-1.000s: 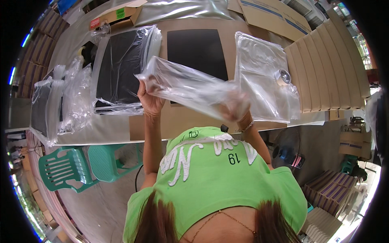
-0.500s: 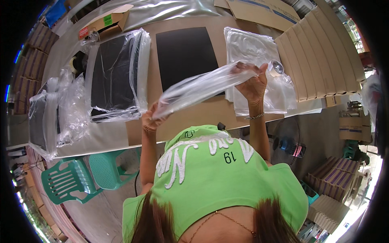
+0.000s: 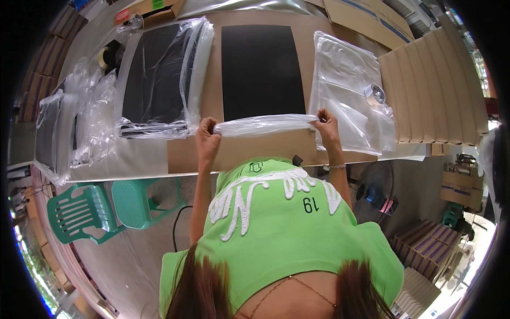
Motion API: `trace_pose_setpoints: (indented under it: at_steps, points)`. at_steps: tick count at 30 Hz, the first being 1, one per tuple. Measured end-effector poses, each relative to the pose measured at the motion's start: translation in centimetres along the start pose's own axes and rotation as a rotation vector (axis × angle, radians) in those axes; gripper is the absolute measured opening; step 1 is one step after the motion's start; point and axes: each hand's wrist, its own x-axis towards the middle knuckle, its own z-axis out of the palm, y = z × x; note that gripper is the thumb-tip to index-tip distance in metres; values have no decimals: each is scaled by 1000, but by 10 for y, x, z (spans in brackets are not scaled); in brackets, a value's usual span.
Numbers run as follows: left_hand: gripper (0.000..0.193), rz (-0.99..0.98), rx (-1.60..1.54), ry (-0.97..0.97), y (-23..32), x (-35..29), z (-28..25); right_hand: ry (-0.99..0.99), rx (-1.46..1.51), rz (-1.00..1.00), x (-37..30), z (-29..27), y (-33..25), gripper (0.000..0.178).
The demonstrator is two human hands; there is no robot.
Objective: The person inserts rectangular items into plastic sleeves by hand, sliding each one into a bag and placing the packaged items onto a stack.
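Note:
A clear plastic bag (image 3: 265, 125), bunched into a narrow band, stretches between my two hands. My left hand (image 3: 208, 139) pinches its left end, and my right hand (image 3: 326, 127) pinches the right end. The band lies along the near edge of a flat black panel (image 3: 261, 72), which rests on brown cardboard (image 3: 255, 150) on the table. To the right is a stack of clear plastic bags (image 3: 345, 74) with a roll of tape (image 3: 375, 94) on top. On the left lies a pile of black panels in clear plastic (image 3: 156, 74).
A row of upright folded cartons (image 3: 433, 87) stands at the table's right. Crumpled plastic-wrapped pieces (image 3: 98, 117) lie at the far left near a tape dispenser (image 3: 110, 56). A green chair (image 3: 79, 212) and stool (image 3: 133, 204) stand below the table's near edge; a fan (image 3: 372, 194) is at right.
The plastic bag has come down from a slant in the air to a level band at the black panel's near edge. My right hand has lowered and my left has risen slightly.

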Motion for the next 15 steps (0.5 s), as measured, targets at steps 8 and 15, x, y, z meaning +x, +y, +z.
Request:
trace_pose_setpoints:
  at_steps: [8, 15]
  points:
    - [84, 290, 566, 81, 4, -18, 33, 225, -563, -351, -7, 36, 0, 60]
    - [80, 257, 356, 72, 3, -15, 36, 144, -440, -231, -10, 41, -25, 59]
